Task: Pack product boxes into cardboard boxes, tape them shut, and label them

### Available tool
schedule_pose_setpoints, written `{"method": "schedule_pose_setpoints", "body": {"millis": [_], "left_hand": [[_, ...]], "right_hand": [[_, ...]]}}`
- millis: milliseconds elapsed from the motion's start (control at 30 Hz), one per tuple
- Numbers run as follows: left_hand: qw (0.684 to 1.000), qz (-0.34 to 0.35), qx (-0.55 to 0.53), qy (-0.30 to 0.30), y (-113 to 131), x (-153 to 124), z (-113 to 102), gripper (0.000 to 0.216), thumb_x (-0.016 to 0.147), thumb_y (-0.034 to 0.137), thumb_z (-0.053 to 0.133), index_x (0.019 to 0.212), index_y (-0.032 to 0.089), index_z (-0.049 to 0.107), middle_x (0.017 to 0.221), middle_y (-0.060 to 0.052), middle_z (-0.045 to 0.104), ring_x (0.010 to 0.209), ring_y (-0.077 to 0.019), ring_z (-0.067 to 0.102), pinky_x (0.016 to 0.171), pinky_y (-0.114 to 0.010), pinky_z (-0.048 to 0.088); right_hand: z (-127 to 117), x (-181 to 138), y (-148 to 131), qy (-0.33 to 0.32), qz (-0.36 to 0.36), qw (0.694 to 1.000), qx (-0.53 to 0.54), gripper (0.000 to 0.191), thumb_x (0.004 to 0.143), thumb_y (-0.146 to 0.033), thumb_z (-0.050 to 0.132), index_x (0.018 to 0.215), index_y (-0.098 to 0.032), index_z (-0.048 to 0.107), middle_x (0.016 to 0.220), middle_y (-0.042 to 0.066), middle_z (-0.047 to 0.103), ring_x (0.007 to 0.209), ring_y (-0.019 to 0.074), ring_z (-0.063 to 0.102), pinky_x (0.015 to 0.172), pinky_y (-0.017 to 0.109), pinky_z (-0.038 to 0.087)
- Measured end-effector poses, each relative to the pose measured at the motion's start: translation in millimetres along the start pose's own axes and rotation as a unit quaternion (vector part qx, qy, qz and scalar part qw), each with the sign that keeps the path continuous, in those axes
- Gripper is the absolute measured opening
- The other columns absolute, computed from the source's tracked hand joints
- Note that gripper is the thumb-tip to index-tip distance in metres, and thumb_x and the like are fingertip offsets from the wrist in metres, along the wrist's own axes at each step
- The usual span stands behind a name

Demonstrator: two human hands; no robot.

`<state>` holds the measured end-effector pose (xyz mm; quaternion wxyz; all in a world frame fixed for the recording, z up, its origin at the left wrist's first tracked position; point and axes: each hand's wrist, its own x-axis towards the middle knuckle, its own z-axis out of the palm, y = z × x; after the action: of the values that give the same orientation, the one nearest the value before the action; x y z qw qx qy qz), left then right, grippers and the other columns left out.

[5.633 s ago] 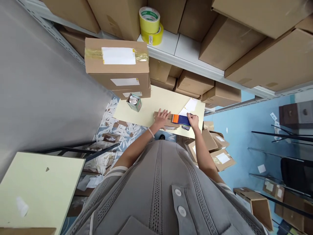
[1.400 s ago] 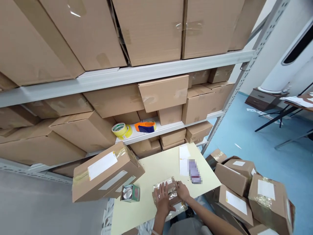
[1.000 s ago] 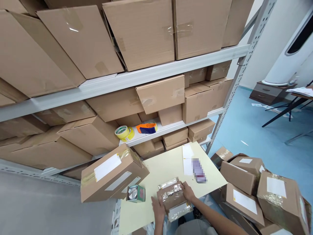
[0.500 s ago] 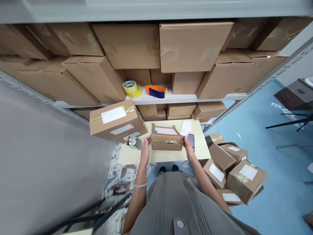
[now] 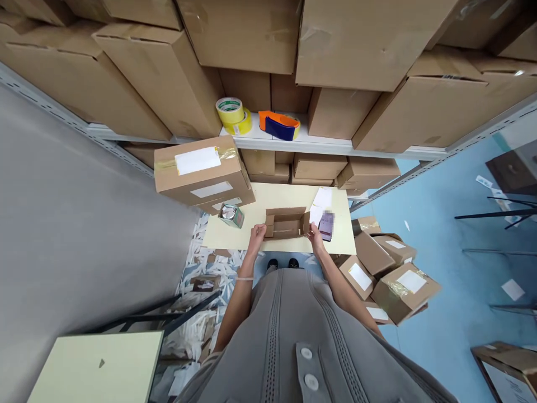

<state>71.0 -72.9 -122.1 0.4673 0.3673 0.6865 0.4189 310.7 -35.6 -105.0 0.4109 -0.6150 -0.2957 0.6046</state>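
Note:
A small cardboard box (image 5: 287, 233) is held near the front edge of the cream table (image 5: 268, 196), its open inside facing up towards me. My left hand (image 5: 257, 237) is closed on its left end, and my right hand (image 5: 315, 237) grips the right end. Just right of my right hand lies a phone (image 5: 326, 226), partly over white paper sheets (image 5: 321, 200). On the left of the table is a small green carton (image 5: 231, 216) with a round silvery thing in its top. Behind that carton stands a larger taped cardboard box (image 5: 197, 178) with white labels.
On the shelf ahead (image 5: 327, 144) sit yellow tape rolls (image 5: 233, 116) and an orange and blue tape dispenser (image 5: 279, 125), with large cardboard boxes around them. Labelled boxes (image 5: 403, 288) are heaped on the blue floor at right. Paper scraps (image 5: 201, 313) litter the floor at left.
The small box has been turned over between my hands: its labelled, taped side faced me before, and now its open inside shows. The view has tilted further down.

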Motion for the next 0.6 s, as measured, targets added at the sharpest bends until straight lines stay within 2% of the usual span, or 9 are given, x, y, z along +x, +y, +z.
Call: {"method": "schedule_pose_setpoints", "body": {"millis": [100,233,300,433,600], "left_hand": [[0.999,-0.017,0.032,-0.007,-20.6,-6.8,0.1,0.049,0.087,0.040,0.065,0.128,0.016,0.056,0.138,-0.016,0.052,0.133,-0.0253,0.050,0.109,-0.038,0.043],[0.991,-0.008,0.134,0.000,-28.2,-15.1,4.6,0.065,0.081,0.033,0.071,0.139,0.015,0.046,0.138,-0.018,0.049,0.135,-0.0306,0.049,0.112,-0.044,0.041],[0.985,-0.014,0.170,0.017,-25.0,-16.7,8.3,0.066,0.083,0.032,0.068,0.141,0.013,0.043,0.139,-0.020,0.049,0.131,-0.0322,0.053,0.110,-0.047,0.042],[0.982,-0.022,0.182,0.043,-16.4,-13.0,9.9,0.060,0.092,0.033,0.056,0.145,0.011,0.037,0.138,-0.022,0.055,0.126,-0.0316,0.058,0.106,-0.046,0.045],[0.985,-0.031,0.149,0.086,-20.0,-4.7,-4.9,0.041,0.099,0.027,0.037,0.136,0.015,0.049,0.121,-0.016,0.068,0.118,-0.0266,0.064,0.101,-0.041,0.047]], "right_hand": [[2.2,-1.0,15.8,-0.018,0.019,0.998,-0.053,0.048,0.076,-0.066,0.058,0.098,-0.023,0.060,0.109,0.006,0.069,0.109,0.0223,0.063,0.092,0.031,0.050],[4.9,-0.8,27.2,0.006,0.016,0.989,-0.149,0.040,0.067,-0.054,0.071,0.088,-0.021,0.058,0.094,0.004,0.067,0.096,0.0221,0.061,0.088,0.033,0.049],[5.3,0.9,30.5,0.015,0.012,0.987,-0.161,0.036,0.065,-0.048,0.072,0.084,-0.022,0.056,0.090,0.003,0.066,0.093,0.0218,0.060,0.087,0.033,0.049],[3.0,5.2,34.2,0.015,0.018,0.986,-0.163,0.030,0.074,-0.047,0.062,0.088,-0.022,0.056,0.089,0.003,0.066,0.086,0.0189,0.062,0.078,0.032,0.053],[-1.0,4.0,40.0,0.040,0.030,0.978,-0.204,0.029,0.080,-0.044,0.056,0.096,-0.020,0.056,0.089,0.004,0.067,0.087,0.0197,0.065,0.075,0.032,0.056]]}}
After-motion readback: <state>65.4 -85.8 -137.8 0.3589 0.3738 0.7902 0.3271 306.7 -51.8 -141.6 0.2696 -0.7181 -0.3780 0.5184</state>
